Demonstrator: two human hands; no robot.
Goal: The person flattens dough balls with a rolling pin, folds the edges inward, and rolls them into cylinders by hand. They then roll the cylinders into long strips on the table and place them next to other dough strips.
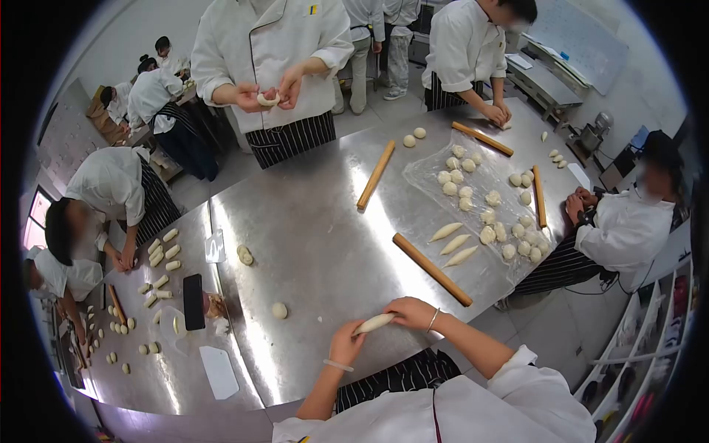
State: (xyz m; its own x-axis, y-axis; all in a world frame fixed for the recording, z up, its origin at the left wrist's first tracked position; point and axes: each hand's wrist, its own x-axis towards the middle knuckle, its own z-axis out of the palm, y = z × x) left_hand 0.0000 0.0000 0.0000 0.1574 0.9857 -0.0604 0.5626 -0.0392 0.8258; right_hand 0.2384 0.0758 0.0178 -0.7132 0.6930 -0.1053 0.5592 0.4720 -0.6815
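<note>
Near the front edge of the steel table, I hold a pale, spindle-shaped piece of dough (pixel 374 323) between both hands. My left hand (pixel 346 344) has its fingers closed on one end, and my right hand (pixel 408 311) grips the other end. Tapered like the held piece, three dough pieces (pixel 456 240) lie beyond my right hand. A wooden rolling pin (pixel 432 270) rests between them and me. To the left of my hands sits a single round dough ball (pixel 279 310).
Plastic sheeting (pixel 432 173) with several dough balls (pixel 487 215) covers the table's right part. A second rolling pin (pixel 376 175) lies mid-table. On the left are a phone (pixel 193 303), a white scraper (pixel 219 373) and dough rolls (pixel 162 281). Co-workers in white jackets stand around the table.
</note>
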